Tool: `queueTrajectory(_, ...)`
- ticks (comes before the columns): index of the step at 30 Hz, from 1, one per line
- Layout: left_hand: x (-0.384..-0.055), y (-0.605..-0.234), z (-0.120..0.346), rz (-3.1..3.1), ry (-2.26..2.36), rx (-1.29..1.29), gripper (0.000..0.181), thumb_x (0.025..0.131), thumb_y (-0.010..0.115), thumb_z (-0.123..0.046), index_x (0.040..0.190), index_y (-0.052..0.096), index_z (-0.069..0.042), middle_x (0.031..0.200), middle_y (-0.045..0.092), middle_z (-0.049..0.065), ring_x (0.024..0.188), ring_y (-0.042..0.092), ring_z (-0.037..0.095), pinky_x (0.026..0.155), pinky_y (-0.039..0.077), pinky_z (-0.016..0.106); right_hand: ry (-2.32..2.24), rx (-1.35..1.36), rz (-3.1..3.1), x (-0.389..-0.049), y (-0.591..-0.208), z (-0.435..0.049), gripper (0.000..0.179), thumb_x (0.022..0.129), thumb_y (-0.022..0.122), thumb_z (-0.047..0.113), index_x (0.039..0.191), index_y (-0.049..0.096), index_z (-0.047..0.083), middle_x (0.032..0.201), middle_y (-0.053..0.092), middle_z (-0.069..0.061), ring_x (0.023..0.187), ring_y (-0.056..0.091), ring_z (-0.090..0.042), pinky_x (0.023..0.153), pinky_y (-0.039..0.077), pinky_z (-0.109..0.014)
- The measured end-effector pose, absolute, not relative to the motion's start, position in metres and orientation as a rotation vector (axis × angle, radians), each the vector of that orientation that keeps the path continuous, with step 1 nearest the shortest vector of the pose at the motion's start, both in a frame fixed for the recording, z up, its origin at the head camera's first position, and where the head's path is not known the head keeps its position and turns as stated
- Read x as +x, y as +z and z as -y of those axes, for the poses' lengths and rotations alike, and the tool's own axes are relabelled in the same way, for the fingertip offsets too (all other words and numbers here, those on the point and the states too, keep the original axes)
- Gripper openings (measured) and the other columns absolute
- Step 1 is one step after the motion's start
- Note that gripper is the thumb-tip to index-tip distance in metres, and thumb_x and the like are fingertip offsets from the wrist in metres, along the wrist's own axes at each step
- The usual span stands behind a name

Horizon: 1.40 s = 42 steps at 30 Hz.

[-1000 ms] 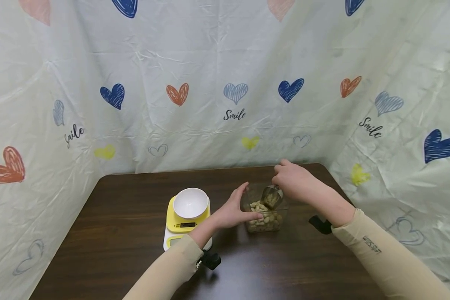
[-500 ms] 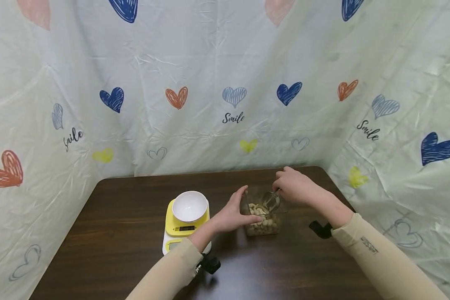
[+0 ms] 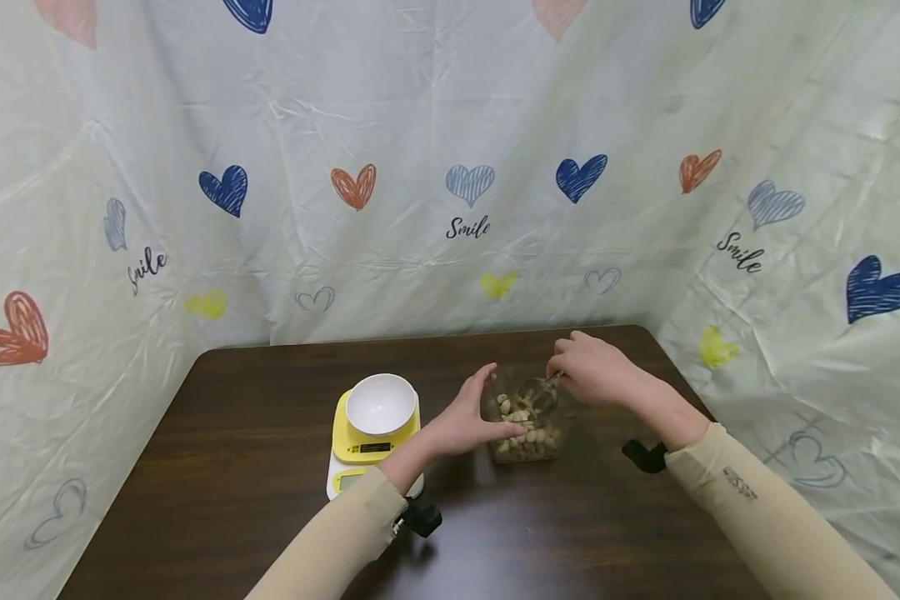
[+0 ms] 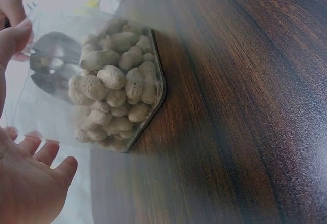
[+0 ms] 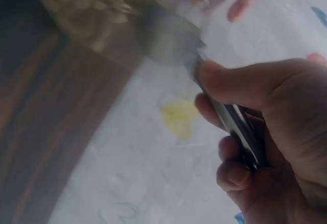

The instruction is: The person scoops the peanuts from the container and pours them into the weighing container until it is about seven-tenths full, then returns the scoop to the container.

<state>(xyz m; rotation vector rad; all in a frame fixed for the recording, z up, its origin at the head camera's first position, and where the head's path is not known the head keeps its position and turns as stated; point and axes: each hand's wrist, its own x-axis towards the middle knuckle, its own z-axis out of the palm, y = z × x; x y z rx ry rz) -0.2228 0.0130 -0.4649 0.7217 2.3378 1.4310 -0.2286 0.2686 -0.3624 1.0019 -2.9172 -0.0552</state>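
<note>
A clear plastic container (image 3: 525, 452) partly filled with unshelled peanuts (image 4: 112, 75) stands on the table, right of centre. My left hand (image 3: 468, 421) spans its left side in the head view, thumb at the front wall and fingers toward the back, holding it. Over the far right of the container, my right hand (image 3: 592, 368) grips the handle (image 5: 232, 124) of a metal scoop (image 3: 540, 396), with thumb and curled fingers around it. The scoop's bowl is down inside the container, against the peanuts, as the left wrist view shows through the wall.
Left of the container, a yellow and white kitchen scale (image 3: 342, 457) carries a white bowl (image 3: 381, 405). My left forearm passes over the scale's front corner. A white curtain (image 3: 412, 292) printed with hearts hangs behind the dark wooden table (image 3: 247, 433).
The scoop's bowl has tilted inside the container, and the peanuts around it have shifted. My right hand has dropped slightly. My left hand stays in place on the container.
</note>
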Motion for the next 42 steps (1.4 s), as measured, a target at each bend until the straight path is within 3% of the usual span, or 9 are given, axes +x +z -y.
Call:
queueTrajectory(5, -0.222, -0.465, -0.015, -2.344, 1.435, 0.737, 0.108, 0.085, 0.079, -0.055, 0.164, 0.009, -0.034, 0.163, 0.024, 0.001, 0.15, 0.026, 0.019, 0.113, 0.035, 0.048, -0.05, 1.009, 2.979, -0.231, -0.354, -0.27, 0.007, 0.091, 0.078, 0.015, 0.098, 0.078, 0.017, 0.093, 0.062, 0.004, 0.088, 0.054, -0.021, 0.078, 0.049, -0.04)
queueTrajectory(31, -0.223, -0.462, -0.015, -2.356, 1.44, 0.717, 0.107, 0.085, 0.08, -0.052, 0.164, 0.01, -0.033, 0.162, 0.026, 0.0, 0.148, 0.029, 0.019, 0.112, 0.036, 0.047, 0.131, 1.115, 2.876, -0.234, -0.371, -0.277, 0.011, 0.09, 0.08, 0.013, 0.101, 0.079, 0.016, 0.093, 0.063, 0.005, 0.083, 0.048, -0.016, 0.074, 0.045, -0.036)
queueTrajectory(42, -0.224, -0.464, -0.014, -2.362, 1.451, 0.741, 0.108, 0.084, 0.082, -0.05, 0.164, 0.012, -0.028, 0.161, 0.028, 0.004, 0.147, 0.03, 0.021, 0.113, 0.035, 0.046, 0.378, 1.043, 3.004, -0.24, -0.369, -0.285, 0.009, 0.096, 0.074, 0.02, 0.104, 0.078, 0.019, 0.098, 0.063, 0.008, 0.089, 0.054, -0.017, 0.077, 0.046, -0.04)
